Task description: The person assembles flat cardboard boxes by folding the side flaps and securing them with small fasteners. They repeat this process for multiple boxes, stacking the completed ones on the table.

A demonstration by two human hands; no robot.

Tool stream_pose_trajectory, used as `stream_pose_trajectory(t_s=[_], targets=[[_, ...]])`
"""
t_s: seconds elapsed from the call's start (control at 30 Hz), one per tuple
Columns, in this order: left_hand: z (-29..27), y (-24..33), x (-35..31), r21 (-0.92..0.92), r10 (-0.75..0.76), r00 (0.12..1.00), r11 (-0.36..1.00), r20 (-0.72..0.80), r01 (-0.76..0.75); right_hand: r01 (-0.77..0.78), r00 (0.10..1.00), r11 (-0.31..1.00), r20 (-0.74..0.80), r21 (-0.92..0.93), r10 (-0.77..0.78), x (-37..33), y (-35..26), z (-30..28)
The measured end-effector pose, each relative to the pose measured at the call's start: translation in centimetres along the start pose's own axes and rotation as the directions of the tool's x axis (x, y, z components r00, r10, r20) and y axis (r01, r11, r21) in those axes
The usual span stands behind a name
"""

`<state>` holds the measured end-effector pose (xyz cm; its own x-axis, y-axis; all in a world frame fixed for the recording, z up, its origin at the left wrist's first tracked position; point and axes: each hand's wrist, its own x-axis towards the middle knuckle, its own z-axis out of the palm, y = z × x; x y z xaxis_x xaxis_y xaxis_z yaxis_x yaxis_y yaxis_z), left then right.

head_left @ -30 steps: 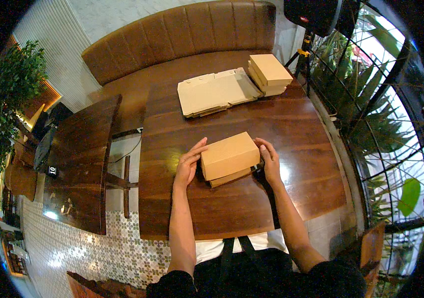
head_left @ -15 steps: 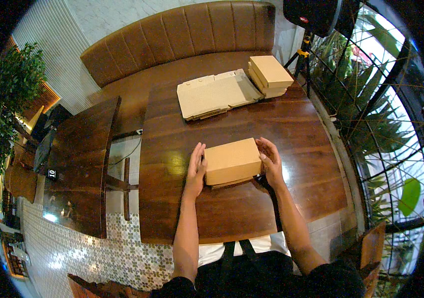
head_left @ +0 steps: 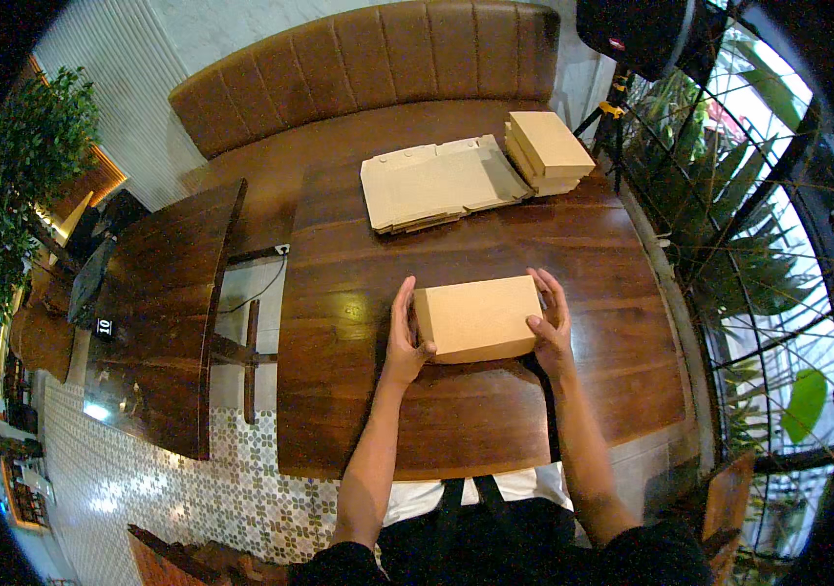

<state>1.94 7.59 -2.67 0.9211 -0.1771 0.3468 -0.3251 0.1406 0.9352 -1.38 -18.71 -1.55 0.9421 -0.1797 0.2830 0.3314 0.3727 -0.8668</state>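
A closed brown cardboard box is between my two hands over the near half of the dark wooden table. My left hand wraps the box's left end, its thumb at the near left corner and its fingers along the side. At the opposite end, my right hand grips with its thumb on the top edge and its fingers round the far side. Whether the box rests on the table or is slightly raised, I cannot tell.
Flattened cardboard boxes lie stacked at the table's far side. Folded boxes are piled at their right. A brown padded bench runs behind. Another wooden table stands to the left, and a metal lattice borders the right.
The box has swung more level and its top faces me more. Both hands have closed in on its ends, with the thumbs now against it. The view has shifted slightly.
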Motion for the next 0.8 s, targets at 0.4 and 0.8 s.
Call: stream_pose_trajectory(t_s=[0.4, 0.8], targets=[[-1.5, 2.1, 0.1, -0.44, -0.198, 0.977, 0.872, 0.083, 0.215, -0.302, 0.949, 0.953, 0.083, -0.032, 0.303, -0.6, -0.3, 0.3], [-3.4, 1.9, 0.3, -0.416, -0.136, 0.991, 0.901, -0.013, 0.119, 0.063, 0.869, 0.979, 0.493, -0.192, 0.04, -0.2, 0.6, -0.8]])
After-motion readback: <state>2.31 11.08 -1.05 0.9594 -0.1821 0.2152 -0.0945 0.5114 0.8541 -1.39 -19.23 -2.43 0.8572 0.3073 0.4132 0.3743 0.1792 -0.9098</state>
